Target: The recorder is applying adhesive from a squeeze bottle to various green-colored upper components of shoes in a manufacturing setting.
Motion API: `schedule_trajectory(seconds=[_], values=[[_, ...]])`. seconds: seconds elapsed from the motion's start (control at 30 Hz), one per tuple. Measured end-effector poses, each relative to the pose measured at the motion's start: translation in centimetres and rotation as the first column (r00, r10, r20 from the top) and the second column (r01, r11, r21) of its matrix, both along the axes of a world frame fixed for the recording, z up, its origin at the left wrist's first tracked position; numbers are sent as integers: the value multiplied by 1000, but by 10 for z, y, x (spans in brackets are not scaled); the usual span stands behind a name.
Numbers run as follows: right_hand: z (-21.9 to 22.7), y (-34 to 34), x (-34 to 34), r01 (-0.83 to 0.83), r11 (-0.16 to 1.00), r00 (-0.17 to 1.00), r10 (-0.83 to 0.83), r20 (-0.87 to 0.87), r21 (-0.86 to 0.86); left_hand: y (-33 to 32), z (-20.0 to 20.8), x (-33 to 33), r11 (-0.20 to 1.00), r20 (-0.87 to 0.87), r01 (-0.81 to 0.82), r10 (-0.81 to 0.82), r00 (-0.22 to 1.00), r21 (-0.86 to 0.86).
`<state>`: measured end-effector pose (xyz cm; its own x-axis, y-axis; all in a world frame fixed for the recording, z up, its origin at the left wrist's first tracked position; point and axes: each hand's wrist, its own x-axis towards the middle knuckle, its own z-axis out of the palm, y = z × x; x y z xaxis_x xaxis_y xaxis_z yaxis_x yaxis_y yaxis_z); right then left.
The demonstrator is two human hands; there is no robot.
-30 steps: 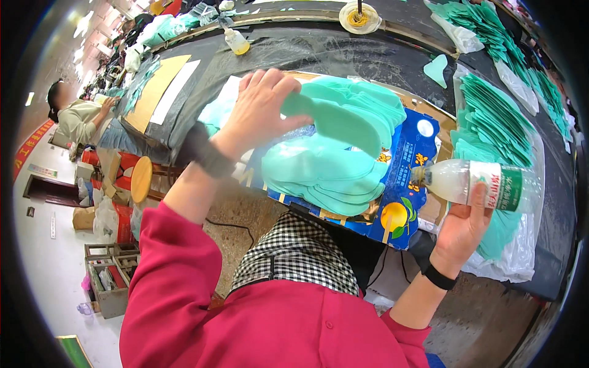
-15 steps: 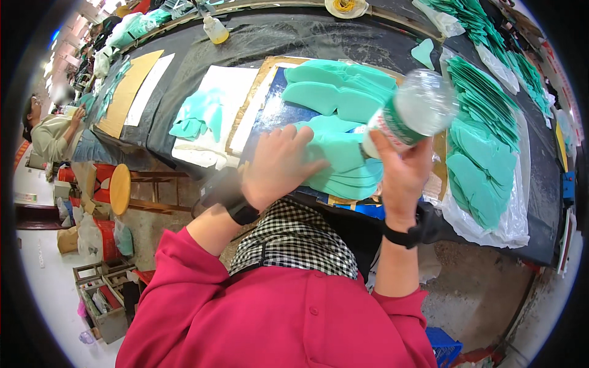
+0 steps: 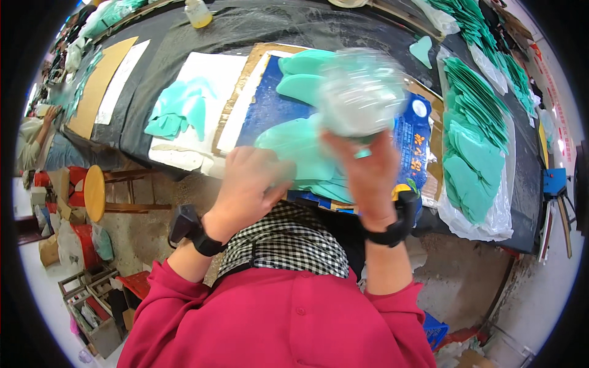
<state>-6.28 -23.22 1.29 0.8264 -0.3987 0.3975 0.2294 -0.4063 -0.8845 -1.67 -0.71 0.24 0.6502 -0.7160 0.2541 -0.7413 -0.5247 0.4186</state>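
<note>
Teal cut pieces overlap at centre frame; the left hand, half curled, lies at their edge, whether pinching I cannot tell. The right hand grips a blurred clear bottle above them. I judge bottle-work over the pieces under way; next likely calls for steady aim. The bottle's mouth stays unseen.

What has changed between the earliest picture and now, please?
The right hand has moved left, carrying the clear bottle over the green pieces, its bottom now tipped up. The left hand has come toward the body, near these pieces' closer edge. The green stack at right and the small bottle of yellow liquid stayed in place.
</note>
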Motion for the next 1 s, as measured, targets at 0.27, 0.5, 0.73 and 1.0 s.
schedule_trajectory(seconds=[0.27, 0.5, 0.73, 1.0], values=[[1, -100, -11, 220, 967, 973, -228, 47, 130, 14, 1, 11, 999, -47, 27, -28, 998, -31], [-3, -64, -25, 285, 932, 947, -310, 85, 226, 18, -5, 23, 991, -159, -2, -19, 987, -131], [6, 23, -5, 47, 996, 999, -47, -1, 77, 30, -19, 42, 987, -129, 63, -82, 988, -145], [-3, 46, 11, 32, 996, 999, -30, -30, 80, 69, -3, 31, 984, -202, -2, -34, 979, -178]])
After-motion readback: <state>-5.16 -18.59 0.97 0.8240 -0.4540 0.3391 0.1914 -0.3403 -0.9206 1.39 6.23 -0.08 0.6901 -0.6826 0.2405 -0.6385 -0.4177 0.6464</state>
